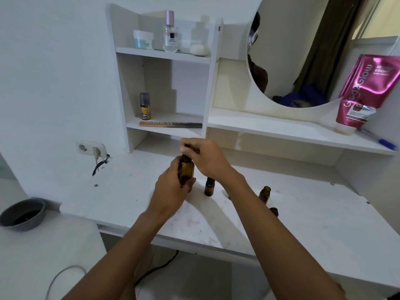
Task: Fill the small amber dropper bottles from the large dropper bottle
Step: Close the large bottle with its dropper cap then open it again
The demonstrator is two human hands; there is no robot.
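The left hand (171, 191) wraps its fingers round the body of the large bottle (186, 171), upright over the bench (129, 191), and the right hand (207, 161) pinches the black dropper cap (185, 157) on top of it. The cap looks about to be turned, so I would grip the body firmly and lift the dropper straight up to avoid drips. To the right of the large bottle stand the small bottles: a capped one (209, 187) just beside it, an open one (265, 194) farther off, a third (274, 210) partly hidden
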